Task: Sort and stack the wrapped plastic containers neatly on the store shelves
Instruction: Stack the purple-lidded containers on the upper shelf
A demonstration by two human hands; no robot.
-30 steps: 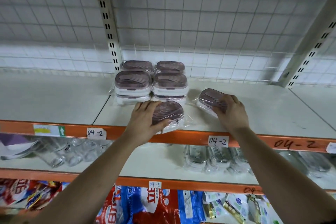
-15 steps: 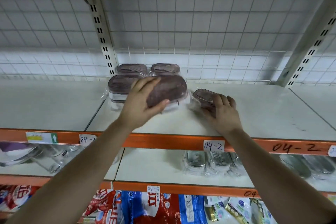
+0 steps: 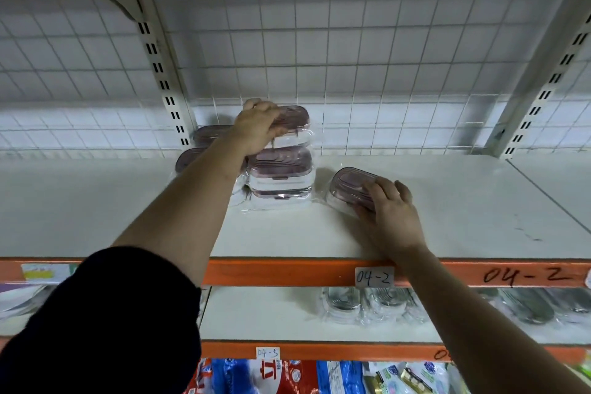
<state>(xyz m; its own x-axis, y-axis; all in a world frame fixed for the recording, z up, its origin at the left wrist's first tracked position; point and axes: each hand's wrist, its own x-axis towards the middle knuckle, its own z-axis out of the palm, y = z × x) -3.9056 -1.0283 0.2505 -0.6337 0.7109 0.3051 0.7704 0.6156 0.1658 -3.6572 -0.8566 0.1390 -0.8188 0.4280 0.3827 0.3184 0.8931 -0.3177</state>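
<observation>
As left hand [image 3: 256, 128] grips top container [image 3: 292, 115], right hand [image 3: 390, 211] clasps loose container [image 3: 350, 182] beside stack [image 3: 279, 173].

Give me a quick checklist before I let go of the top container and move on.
1. Left hand grips the top container: ok.
2. Top container seated flat on the one beneath: cannot tell, the hand hides the join.
3. Front stack upright: ok.
4. Right hand holds the loose container, apart from the stacks: ok.
5. Left stacks aligned: cannot tell, the left arm covers them.
</observation>
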